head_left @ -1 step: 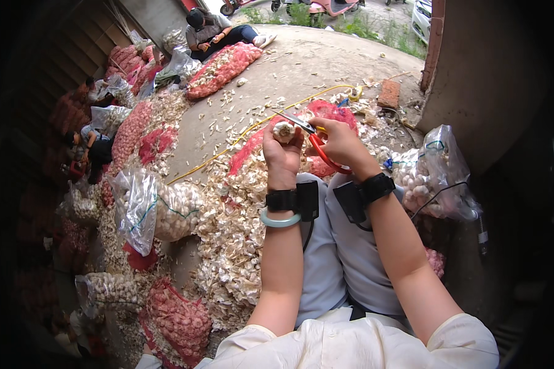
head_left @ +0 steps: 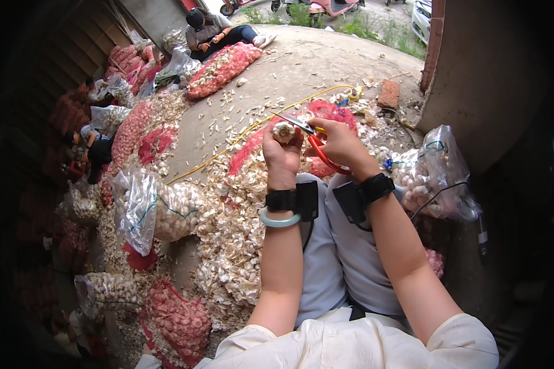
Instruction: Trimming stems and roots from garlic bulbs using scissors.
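Note:
My left hand [head_left: 281,158] is closed around a white garlic bulb [head_left: 283,131], held up in front of my knees. In my right hand [head_left: 345,145] are scissors [head_left: 298,122] with red handles, the fingers wrapped round the grips. Their metal blades point to the far left and lie just above the bulb; whether they touch it I cannot tell. Below my left hand spreads a heap of dry garlic skins [head_left: 231,246]. A red mesh sack [head_left: 331,111] lies on the ground beyond my hands.
Clear plastic bags of garlic stand at left [head_left: 177,212] and right [head_left: 415,181]. A red mesh bag of garlic [head_left: 177,317] sits at lower left. A yellow cord [head_left: 228,147] crosses the floor towards a brick [head_left: 388,94]. Another person [head_left: 212,34] sits at the far left.

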`<act>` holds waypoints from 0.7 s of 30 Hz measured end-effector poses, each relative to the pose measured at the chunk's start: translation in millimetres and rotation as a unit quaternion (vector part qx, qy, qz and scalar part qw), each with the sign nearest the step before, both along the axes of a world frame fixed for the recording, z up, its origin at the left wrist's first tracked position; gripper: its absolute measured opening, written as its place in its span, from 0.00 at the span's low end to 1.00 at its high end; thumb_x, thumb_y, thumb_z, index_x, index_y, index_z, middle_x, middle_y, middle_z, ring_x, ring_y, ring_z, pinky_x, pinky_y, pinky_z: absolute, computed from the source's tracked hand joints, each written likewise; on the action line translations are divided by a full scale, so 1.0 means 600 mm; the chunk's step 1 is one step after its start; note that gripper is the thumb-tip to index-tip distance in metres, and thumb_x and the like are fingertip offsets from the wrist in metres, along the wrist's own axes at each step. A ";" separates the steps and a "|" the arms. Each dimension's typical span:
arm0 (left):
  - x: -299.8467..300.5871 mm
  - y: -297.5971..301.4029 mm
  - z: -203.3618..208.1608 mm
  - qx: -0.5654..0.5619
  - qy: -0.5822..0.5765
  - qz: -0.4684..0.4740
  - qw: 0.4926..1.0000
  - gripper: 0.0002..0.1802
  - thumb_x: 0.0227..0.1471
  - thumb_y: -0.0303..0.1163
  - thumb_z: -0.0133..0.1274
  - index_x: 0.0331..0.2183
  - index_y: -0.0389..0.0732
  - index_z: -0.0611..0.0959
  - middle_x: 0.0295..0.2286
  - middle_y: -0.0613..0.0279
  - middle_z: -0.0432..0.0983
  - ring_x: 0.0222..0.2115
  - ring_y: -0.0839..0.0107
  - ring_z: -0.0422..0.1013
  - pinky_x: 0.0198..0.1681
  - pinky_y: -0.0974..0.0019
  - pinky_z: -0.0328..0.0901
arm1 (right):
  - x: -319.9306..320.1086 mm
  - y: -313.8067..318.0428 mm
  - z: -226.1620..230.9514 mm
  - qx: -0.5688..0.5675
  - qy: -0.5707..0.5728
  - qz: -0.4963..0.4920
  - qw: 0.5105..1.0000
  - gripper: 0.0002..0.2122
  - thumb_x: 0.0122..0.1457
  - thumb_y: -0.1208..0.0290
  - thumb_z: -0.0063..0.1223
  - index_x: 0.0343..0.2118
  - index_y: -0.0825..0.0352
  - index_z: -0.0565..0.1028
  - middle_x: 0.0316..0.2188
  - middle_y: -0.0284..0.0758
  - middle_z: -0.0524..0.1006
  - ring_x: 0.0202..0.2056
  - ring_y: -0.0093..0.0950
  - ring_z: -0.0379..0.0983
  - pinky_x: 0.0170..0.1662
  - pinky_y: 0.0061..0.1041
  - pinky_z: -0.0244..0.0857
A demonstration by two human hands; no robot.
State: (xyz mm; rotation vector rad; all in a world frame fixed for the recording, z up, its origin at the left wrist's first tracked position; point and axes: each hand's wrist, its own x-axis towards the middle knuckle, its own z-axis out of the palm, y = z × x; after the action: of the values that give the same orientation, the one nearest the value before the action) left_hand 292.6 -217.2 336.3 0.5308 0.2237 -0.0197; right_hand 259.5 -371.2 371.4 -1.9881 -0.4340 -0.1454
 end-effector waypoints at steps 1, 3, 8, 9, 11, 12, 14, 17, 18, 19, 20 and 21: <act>0.000 -0.001 0.000 0.004 0.002 0.002 1.000 0.20 0.56 0.43 0.35 0.35 0.36 0.73 0.28 0.54 0.73 0.28 0.62 0.71 0.31 0.60 0.69 | 0.002 0.001 -0.004 -0.003 -0.003 0.009 1.000 0.29 0.36 0.72 0.68 0.45 0.72 0.69 0.30 0.43 0.76 0.30 0.28 0.73 0.34 0.26 0.66; 0.000 -0.002 0.002 0.012 0.006 0.005 1.000 0.20 0.56 0.43 0.35 0.35 0.36 0.73 0.28 0.54 0.73 0.27 0.62 0.71 0.30 0.60 0.69 | 0.006 -0.001 -0.011 0.003 -0.004 0.008 1.000 0.29 0.36 0.72 0.67 0.45 0.72 0.70 0.30 0.44 0.76 0.31 0.28 0.73 0.34 0.26 0.66; -0.001 -0.004 0.003 0.007 0.012 0.010 1.000 0.17 0.53 0.44 0.42 0.33 0.39 0.73 0.25 0.59 0.73 0.24 0.65 0.71 0.28 0.63 0.69 | 0.005 0.000 -0.008 -0.004 -0.005 0.009 1.000 0.28 0.36 0.73 0.67 0.45 0.71 0.70 0.31 0.44 0.76 0.31 0.28 0.73 0.35 0.26 0.66; -0.001 -0.003 0.003 0.008 0.012 0.010 1.000 0.17 0.53 0.44 0.42 0.33 0.39 0.73 0.25 0.59 0.73 0.24 0.65 0.71 0.29 0.63 0.69 | 0.003 0.001 -0.007 0.000 0.000 0.011 1.000 0.28 0.36 0.73 0.67 0.45 0.71 0.70 0.31 0.44 0.76 0.31 0.28 0.73 0.35 0.26 0.66; -0.001 -0.004 0.004 0.003 0.013 0.011 1.000 0.17 0.53 0.44 0.42 0.33 0.39 0.73 0.25 0.59 0.73 0.24 0.65 0.71 0.29 0.63 0.69 | 0.003 0.001 -0.007 0.005 0.002 0.012 1.000 0.28 0.36 0.73 0.67 0.45 0.71 0.70 0.30 0.44 0.76 0.31 0.28 0.73 0.34 0.26 0.65; -0.001 -0.004 0.004 0.001 0.014 0.011 1.000 0.16 0.53 0.44 0.42 0.33 0.39 0.73 0.26 0.59 0.73 0.24 0.65 0.71 0.29 0.63 0.69 | 0.004 0.001 -0.009 0.006 0.000 0.011 1.000 0.28 0.36 0.73 0.67 0.45 0.71 0.70 0.30 0.44 0.76 0.31 0.28 0.73 0.34 0.26 0.65; -0.001 -0.005 0.003 0.003 0.013 0.011 1.000 0.16 0.53 0.44 0.42 0.33 0.40 0.73 0.26 0.59 0.73 0.24 0.64 0.71 0.29 0.63 0.69 | 0.005 0.001 -0.010 0.010 0.007 0.006 1.000 0.28 0.36 0.74 0.67 0.44 0.71 0.70 0.29 0.43 0.76 0.30 0.28 0.73 0.34 0.25 0.65; 0.001 -0.002 0.000 0.001 0.013 0.012 1.000 0.16 0.54 0.44 0.41 0.33 0.40 0.73 0.26 0.59 0.73 0.24 0.64 0.71 0.29 0.62 0.69 | 0.005 0.002 -0.010 0.005 0.012 -0.005 1.000 0.27 0.36 0.74 0.66 0.44 0.71 0.70 0.27 0.43 0.76 0.29 0.28 0.73 0.33 0.26 0.65; 0.002 -0.001 -0.002 0.000 0.014 0.013 1.000 0.16 0.54 0.44 0.41 0.33 0.40 0.73 0.26 0.59 0.73 0.24 0.64 0.71 0.30 0.62 0.69 | 0.005 0.003 -0.010 -0.005 -0.001 -0.008 1.000 0.27 0.36 0.74 0.66 0.44 0.71 0.70 0.27 0.43 0.76 0.29 0.28 0.73 0.32 0.26 0.65; 0.002 -0.002 -0.002 0.001 0.012 0.013 1.000 0.16 0.54 0.44 0.41 0.32 0.40 0.73 0.26 0.59 0.73 0.24 0.64 0.71 0.30 0.62 0.69 | 0.005 0.003 -0.010 -0.014 -0.015 -0.012 1.000 0.27 0.36 0.74 0.66 0.44 0.71 0.71 0.27 0.43 0.76 0.28 0.28 0.73 0.32 0.26 0.65; 0.001 -0.002 -0.002 0.002 0.009 0.013 1.000 0.16 0.54 0.44 0.41 0.32 0.40 0.73 0.26 0.59 0.73 0.24 0.64 0.71 0.30 0.62 0.69 | 0.005 0.003 -0.011 -0.011 -0.014 -0.007 1.000 0.27 0.36 0.74 0.67 0.44 0.71 0.71 0.26 0.43 0.76 0.28 0.28 0.73 0.32 0.26 0.65; 0.001 -0.003 -0.002 0.004 0.007 0.013 1.000 0.16 0.54 0.44 0.41 0.32 0.41 0.73 0.26 0.59 0.73 0.25 0.65 0.70 0.30 0.62 0.69 | 0.004 0.002 -0.011 -0.007 -0.014 -0.002 1.000 0.27 0.36 0.74 0.67 0.44 0.71 0.71 0.26 0.43 0.76 0.28 0.28 0.73 0.31 0.26 0.65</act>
State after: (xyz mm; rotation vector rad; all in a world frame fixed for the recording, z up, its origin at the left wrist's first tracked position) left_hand 293.0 -218.7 335.1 0.5353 0.2453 0.0034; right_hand 262.1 -370.0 364.8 -2.0028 -0.4511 -0.1737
